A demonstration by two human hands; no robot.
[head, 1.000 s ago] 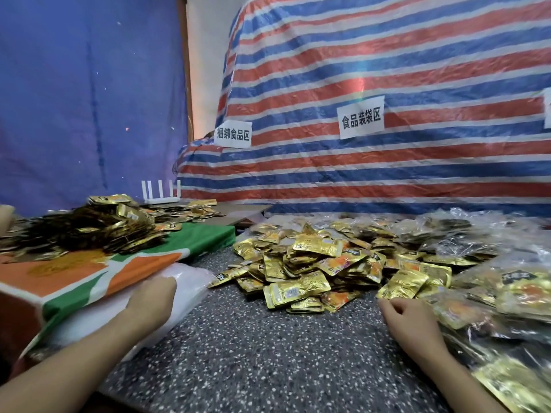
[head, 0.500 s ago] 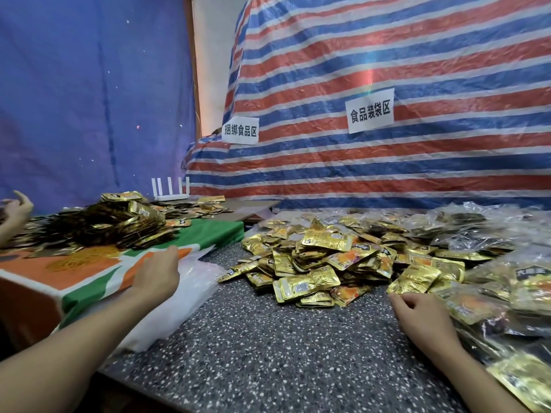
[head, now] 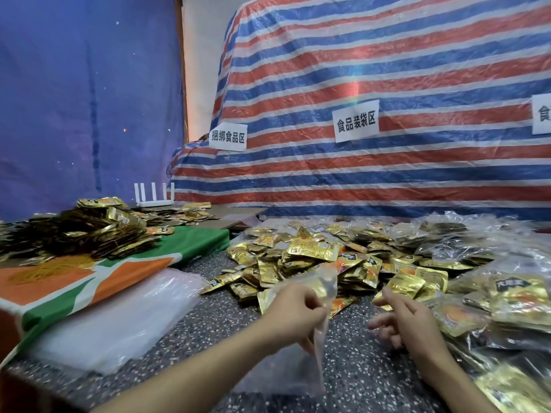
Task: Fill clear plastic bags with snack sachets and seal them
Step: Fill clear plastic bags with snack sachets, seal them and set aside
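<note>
Left hand (head: 293, 311) pinches an empty clear bag (head: 325, 283) over the bench (head: 185, 350), probably to work its mouth open. Right hand (head: 411, 320) is empty, fingers (head: 393, 299) loosely spread, beside the sachet pile (head: 313, 254), handy for grabbing.

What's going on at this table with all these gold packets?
A person is packing snacks by hand. The left hand pinches a clear plastic bag that looks empty, above the speckled table. The right hand, fingers relaxed, is at the edge of the loose pile of gold sachets. Filled bags lie on the right.
</note>
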